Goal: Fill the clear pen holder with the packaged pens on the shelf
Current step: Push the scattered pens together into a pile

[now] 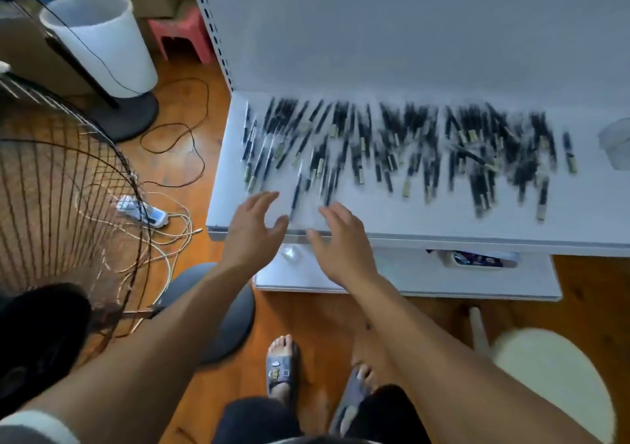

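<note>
The left hand (254,228) and right hand (344,246) are bare, as are both long forearms. A pale, whitish sleeve (37,425) edges the left arm. Dark, near-black clothing (255,421) covers the legs. There are 2 grey slide sandals (280,370), one strap carrying small charms, with the toes uncovered.

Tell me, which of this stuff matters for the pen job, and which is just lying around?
For the job: packaged pens, white shelf, clear container at right (maybe the holder, blurred), left hand, right hand.
Just lying about: fan, white bin, power strip, red stool.
</note>
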